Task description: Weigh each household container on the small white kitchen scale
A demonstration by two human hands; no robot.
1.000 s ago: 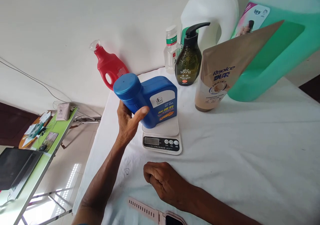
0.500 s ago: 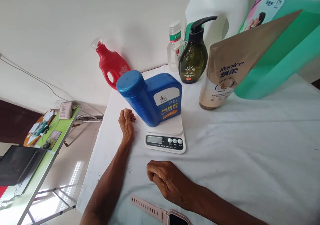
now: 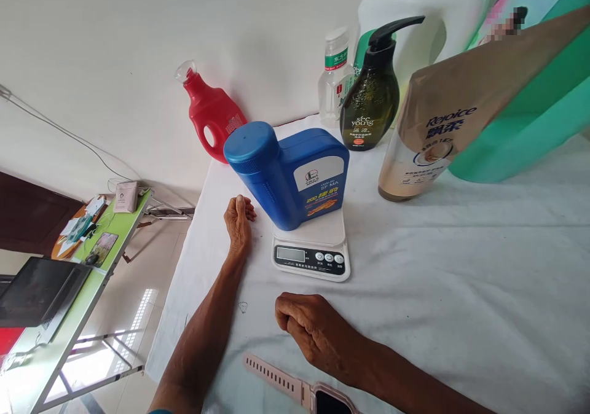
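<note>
A blue motor oil bottle (image 3: 288, 187) with a ribbed screw cap stands on a white digital kitchen scale (image 3: 311, 265). The scale's grey display shows no digits that I can read. My left hand (image 3: 239, 222) rests on the cloth to the left of the bottle, apart from it, with curled fingers and nothing visible in them. In front of the scale lies my right hand (image 3: 318, 334), closed in a loose fist and touching neither scale nor bottle. Its palm side is hidden. Nearest to it is a pink-strapped smartwatch (image 3: 276, 376), partly cut off by the lower edge.
Along the wall stand a red jug (image 3: 214, 110), a clear bottle (image 3: 332, 85), a dark pump bottle (image 3: 370, 101) and a large white jug (image 3: 442, 8). A beige Rejoice bottle (image 3: 415, 137) and a green container (image 3: 516, 119) are at right. A green desk (image 3: 104, 266) holds a laptop (image 3: 39, 291).
My view has shifted slightly, so the bottles and scale appear a little farther right. Both hands keep their pose, and the blue bottle stays on the scale.
</note>
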